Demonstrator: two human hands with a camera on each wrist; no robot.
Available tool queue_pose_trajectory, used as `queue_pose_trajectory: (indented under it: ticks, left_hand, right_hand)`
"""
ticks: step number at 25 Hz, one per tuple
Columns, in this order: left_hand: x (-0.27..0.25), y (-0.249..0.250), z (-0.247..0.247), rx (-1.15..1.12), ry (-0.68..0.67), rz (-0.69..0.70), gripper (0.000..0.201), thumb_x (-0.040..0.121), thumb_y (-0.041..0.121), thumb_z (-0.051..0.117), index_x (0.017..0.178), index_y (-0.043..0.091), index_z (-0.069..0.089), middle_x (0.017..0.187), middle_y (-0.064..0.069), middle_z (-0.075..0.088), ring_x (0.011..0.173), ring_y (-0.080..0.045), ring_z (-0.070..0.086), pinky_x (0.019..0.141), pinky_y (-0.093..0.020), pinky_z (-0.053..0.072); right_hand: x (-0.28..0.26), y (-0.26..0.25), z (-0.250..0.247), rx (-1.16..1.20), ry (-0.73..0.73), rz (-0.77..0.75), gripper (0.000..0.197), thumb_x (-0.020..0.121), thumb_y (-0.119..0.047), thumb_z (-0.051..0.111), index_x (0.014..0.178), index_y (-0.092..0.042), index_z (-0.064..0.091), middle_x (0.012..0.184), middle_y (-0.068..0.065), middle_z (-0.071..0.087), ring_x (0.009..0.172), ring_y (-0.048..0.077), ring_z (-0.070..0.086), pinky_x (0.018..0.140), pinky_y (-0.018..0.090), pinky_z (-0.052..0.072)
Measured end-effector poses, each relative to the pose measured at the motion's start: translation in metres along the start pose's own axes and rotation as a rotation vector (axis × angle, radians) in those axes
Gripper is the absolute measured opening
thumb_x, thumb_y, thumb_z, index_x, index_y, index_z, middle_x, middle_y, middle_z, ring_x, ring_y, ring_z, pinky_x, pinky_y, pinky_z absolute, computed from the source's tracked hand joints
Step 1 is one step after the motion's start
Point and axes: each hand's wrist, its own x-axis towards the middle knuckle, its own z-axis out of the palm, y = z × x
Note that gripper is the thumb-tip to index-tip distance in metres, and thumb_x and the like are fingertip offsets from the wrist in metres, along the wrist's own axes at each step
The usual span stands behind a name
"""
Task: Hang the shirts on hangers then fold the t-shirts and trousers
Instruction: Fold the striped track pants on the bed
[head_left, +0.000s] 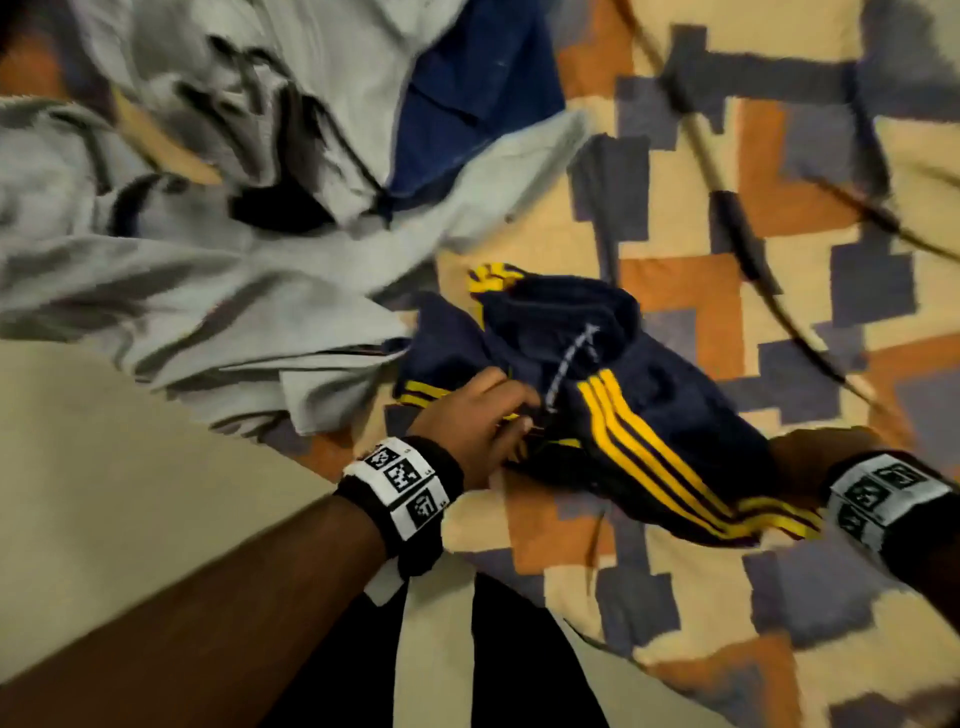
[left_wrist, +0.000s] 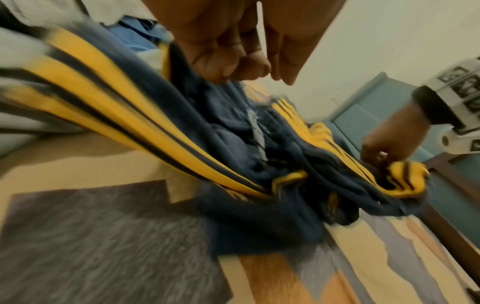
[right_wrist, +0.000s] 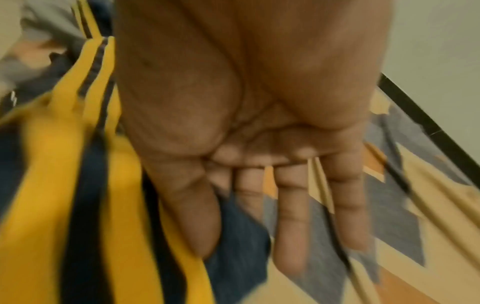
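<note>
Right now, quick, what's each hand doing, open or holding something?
Left hand: pinching the navy yellow-striped trousers.
Right hand: gripping the trousers' bunched end.

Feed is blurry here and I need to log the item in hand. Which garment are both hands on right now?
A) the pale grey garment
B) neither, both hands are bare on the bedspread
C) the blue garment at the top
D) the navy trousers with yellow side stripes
D: the left hand and right hand both grip the navy trousers with yellow side stripes, bunched on the patterned bedspread.
</note>
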Motion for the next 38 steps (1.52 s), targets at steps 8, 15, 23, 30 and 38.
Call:
queue_pose_trajectory:
  ticks: [8,15,23,30,38]
  left_hand:
    - [0.067,0.056,0.087,0.059,-0.063,-0.128,0.035,0.090,0.016,0.059,0.125,0.017,0.055,0.123,-0.006,0.049,0.096,-0.026,0.057,0.087,-0.039,0.048]
    - [0.104,0.070,0.104,0.157,-0.018,-0.237,0.034,0.094,0.032,0.052,0.128,0.025,0.052,0.112,-0.001,0.064,0.106,-0.025,0.059,0.092,-0.041,0.046]
    - [0.164,0.085,0.101,0.249,-0.085,-0.395,0.039,0.082,0.054,0.063,0.082,0.016,0.058,0.081,-0.006,0.062,0.075,-0.025,0.059,0.066,-0.032,0.046]
    - [0.127,0.120,0.062,0.519,-0.146,-0.254,0.021,0.088,0.024,0.057,0.094,0.007,0.067,0.092,-0.014,0.063,0.084,-0.035,0.060,0.064,-0.033,0.044]
    - [0.088,0.233,-0.023,0.057,-0.179,-0.180,0.015,0.089,0.008,0.054,0.091,0.006,0.070,0.074,-0.008,0.068,0.068,-0.024,0.064,0.073,-0.034,0.057]
  right_hand:
    - [-0.004,-0.029,0.044,0.731,0.651,-0.252,0.035,0.094,-0.049,0.047,0.115,-0.022,0.053,0.113,0.006,0.056,0.100,0.031,0.057,0.072,0.036,0.047]
    - [0.018,-0.070,0.047,1.187,0.702,-0.027,0.062,0.087,-0.040,0.063,0.139,-0.027,0.033,0.138,0.011,0.037,0.121,0.038,0.043,0.091,0.049,0.047]
    - [0.013,-0.038,0.067,1.143,0.894,-0.093,0.035,0.091,-0.012,0.053,0.125,-0.019,0.055,0.123,0.010,0.052,0.113,0.034,0.051,0.088,0.041,0.048]
    - [-0.038,-0.007,0.062,1.076,0.938,-0.060,0.054,0.090,-0.003,0.046,0.139,-0.026,0.045,0.122,0.010,0.051,0.112,0.037,0.050,0.085,0.043,0.047]
    - [-0.220,0.076,0.010,0.850,1.162,-0.185,0.037,0.089,-0.007,0.047,0.116,-0.024,0.066,0.112,0.008,0.052,0.108,0.032,0.051,0.084,0.040,0.046]
